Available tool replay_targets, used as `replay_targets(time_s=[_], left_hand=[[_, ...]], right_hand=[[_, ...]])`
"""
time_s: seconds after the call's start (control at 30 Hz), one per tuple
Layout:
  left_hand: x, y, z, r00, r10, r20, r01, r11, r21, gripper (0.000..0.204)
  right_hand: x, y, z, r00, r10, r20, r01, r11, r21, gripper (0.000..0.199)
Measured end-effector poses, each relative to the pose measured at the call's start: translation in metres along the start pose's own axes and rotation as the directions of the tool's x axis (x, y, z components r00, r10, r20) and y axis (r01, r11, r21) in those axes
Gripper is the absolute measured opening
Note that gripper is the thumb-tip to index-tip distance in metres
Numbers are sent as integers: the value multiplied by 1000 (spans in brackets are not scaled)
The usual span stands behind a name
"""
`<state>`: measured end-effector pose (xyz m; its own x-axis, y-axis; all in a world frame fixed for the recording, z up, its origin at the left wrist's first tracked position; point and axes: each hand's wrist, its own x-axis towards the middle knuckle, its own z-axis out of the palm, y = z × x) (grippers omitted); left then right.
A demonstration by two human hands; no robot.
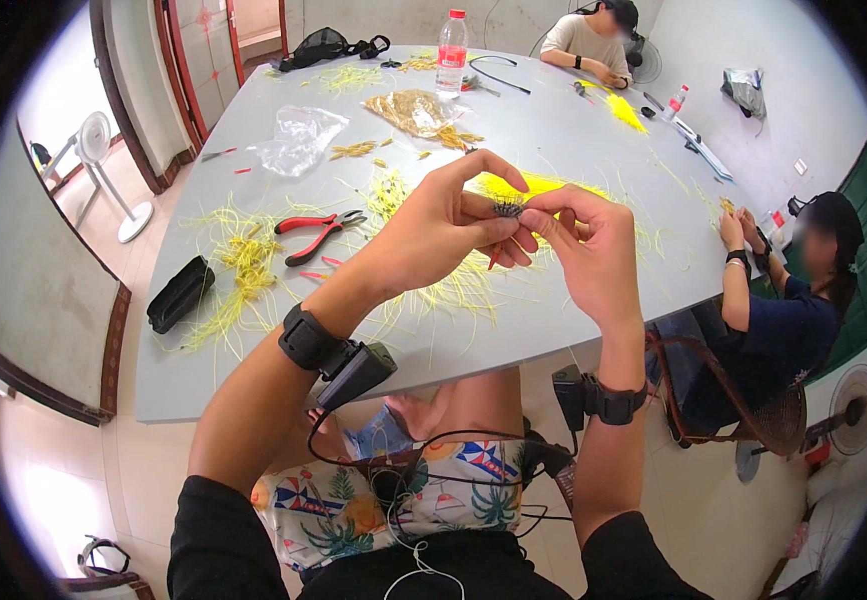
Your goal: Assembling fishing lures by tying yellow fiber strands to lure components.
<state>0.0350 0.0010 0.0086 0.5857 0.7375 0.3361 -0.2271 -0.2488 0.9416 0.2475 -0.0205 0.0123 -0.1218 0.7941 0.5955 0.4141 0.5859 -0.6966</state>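
Above the near part of the table, a small dark bristly piece (507, 208) sits between my two hands. My left hand (431, 228) is closed, pinching it between thumb and fingers. At its right end, the thumb and forefinger of my right hand (591, 245) are pressed together on it. A slim red tip (494, 262) shows below my left fingers; what it belongs to is hidden. Just behind my hands lies a bundle of bright yellow strands (563, 187). Loose pale-yellow strands (443, 300) spread over the table under my hands.
Red-and-black pliers (319, 236) and a black open case (181, 294) lie left on the grey table (253, 385). Farther back are a clear plastic bag (298, 138), a bag of tan pieces (408, 112) and a water bottle (451, 55). Two people sit at the right and far right.
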Motion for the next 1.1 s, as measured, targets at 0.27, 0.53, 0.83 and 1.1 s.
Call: replay_targets(time_s=[0.27,0.53,0.83,1.1], left_hand=[[0,-4,-6,1000,7,23,-6,999,-31,23],[-1,7,1,996,41,-81,-41,999,2,29],[2,-4,-1,971,152,-185,-144,988,52,23],[1,-6,-7,966,130,-223,-163,978,-134,22]], right_hand=[[0,0,1,996,-81,39,83,996,-42,9],[1,-1,-1,993,-119,-14,117,990,-73,6],[1,-4,1,991,-131,10,131,981,-146,8],[1,-13,-2,996,72,56,-86,947,311,38]])
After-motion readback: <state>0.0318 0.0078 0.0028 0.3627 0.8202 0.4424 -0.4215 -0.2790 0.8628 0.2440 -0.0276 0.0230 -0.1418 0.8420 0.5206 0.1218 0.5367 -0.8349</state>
